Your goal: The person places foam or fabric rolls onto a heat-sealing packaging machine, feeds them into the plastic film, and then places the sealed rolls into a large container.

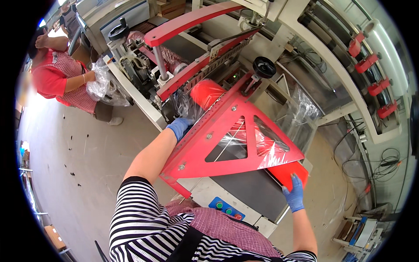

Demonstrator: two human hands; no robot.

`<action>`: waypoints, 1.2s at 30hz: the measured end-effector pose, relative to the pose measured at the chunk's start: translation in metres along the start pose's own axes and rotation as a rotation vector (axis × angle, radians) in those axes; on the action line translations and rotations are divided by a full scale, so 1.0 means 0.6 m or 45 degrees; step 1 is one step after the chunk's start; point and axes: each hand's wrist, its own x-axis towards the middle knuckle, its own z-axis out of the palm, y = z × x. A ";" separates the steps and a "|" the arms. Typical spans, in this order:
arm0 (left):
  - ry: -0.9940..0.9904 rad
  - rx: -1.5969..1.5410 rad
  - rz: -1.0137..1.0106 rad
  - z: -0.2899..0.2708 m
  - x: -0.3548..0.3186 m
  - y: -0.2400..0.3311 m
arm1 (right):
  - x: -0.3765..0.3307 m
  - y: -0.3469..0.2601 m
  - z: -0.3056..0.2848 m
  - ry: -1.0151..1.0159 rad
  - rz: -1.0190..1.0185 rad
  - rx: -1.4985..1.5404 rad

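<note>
My left hand [180,127], in a blue glove, reaches in beside the slanted red frame [196,150] of a machine. Its fingertips are lost behind the frame and crumpled clear plastic film [187,105]. Just beyond it, a rounded red item [206,94] shows under the film. At the lower right of the frame, my right hand [294,194], also blue-gloved, holds the edge of a flat bright red piece [290,172], thumb and fingers on its near corner. That piece runs back under the frame, where shiny clear film covers red material [266,144].
A black handwheel [265,67] tops the frame. Buttons sit on a blue panel [227,208] near my waist. A large film roll [386,56] hangs at the right, with cables [388,161] below. At the left, a co-worker [65,81] handles clear plastic [104,85].
</note>
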 end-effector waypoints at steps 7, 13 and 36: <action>-0.038 -0.052 0.065 -0.017 0.044 0.014 | -0.016 0.000 0.008 -0.051 0.036 0.043; -0.074 -0.364 0.013 -0.014 0.038 0.025 | -0.027 -0.018 0.009 -0.060 0.106 0.077; -0.177 -0.297 0.059 -0.003 0.067 0.011 | -0.117 -0.053 0.038 -0.128 0.373 0.357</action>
